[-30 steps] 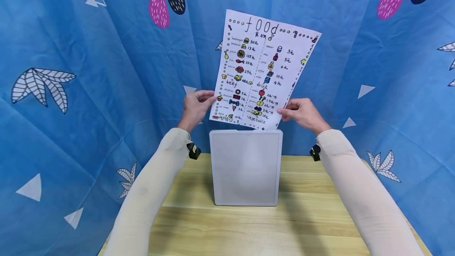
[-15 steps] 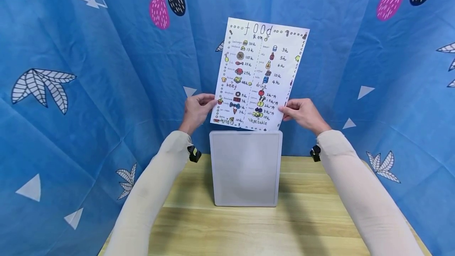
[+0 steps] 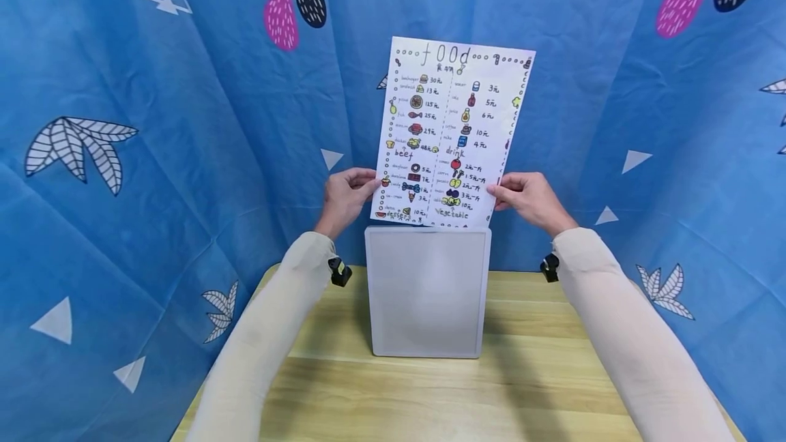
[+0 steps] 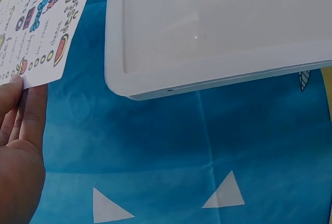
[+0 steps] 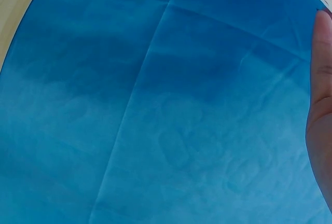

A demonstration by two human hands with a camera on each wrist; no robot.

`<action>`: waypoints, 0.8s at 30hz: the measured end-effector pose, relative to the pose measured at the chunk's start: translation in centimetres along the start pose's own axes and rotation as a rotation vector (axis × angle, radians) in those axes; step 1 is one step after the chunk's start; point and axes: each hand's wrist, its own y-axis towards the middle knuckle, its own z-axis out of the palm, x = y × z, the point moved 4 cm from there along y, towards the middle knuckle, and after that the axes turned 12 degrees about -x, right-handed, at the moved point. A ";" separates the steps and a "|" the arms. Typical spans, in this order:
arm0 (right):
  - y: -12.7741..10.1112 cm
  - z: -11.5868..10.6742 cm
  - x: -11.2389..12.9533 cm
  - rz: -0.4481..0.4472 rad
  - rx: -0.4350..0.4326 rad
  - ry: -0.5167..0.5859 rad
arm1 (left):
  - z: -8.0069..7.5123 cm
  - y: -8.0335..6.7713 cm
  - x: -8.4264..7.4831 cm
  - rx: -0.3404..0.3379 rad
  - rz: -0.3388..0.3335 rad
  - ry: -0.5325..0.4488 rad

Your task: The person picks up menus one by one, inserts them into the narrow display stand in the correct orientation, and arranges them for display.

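A white paper sheet headed "food", covered in small coloured drawings and prices, is held upright above a white framed board that stands on the wooden table. My left hand pinches the sheet's lower left edge; my right hand pinches its lower right edge. The sheet's bottom edge sits just at the board's top rim. In the left wrist view the sheet's corner lies by my fingers, with the board beside it. The right wrist view shows only a finger against the cloth.
A blue patterned cloth with leaves, triangles and ovals hangs behind and on both sides of the table. Cream sleeves cover both forearms, each with a small black device at the wrist. Bare table lies in front of the board.
The sheet has turned from a rightward tilt to nearly upright and come down a little toward the board's top rim. Both hands kept their hold and shifted slightly lower.
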 end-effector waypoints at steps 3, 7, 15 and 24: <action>-0.1 0.0 0.1 0.005 0.001 0.000 | -0.1 -0.2 0.0 0.000 -0.009 0.000; -0.3 0.0 0.2 0.009 0.005 0.001 | -0.1 -0.5 0.1 -0.003 -0.021 -0.004; -0.3 -0.1 0.2 0.009 0.011 0.005 | 0.0 -0.8 0.5 -0.012 -0.025 -0.017; -0.1 -0.1 0.3 -0.001 0.011 0.013 | -0.1 -1.0 0.8 -0.009 -0.032 -0.041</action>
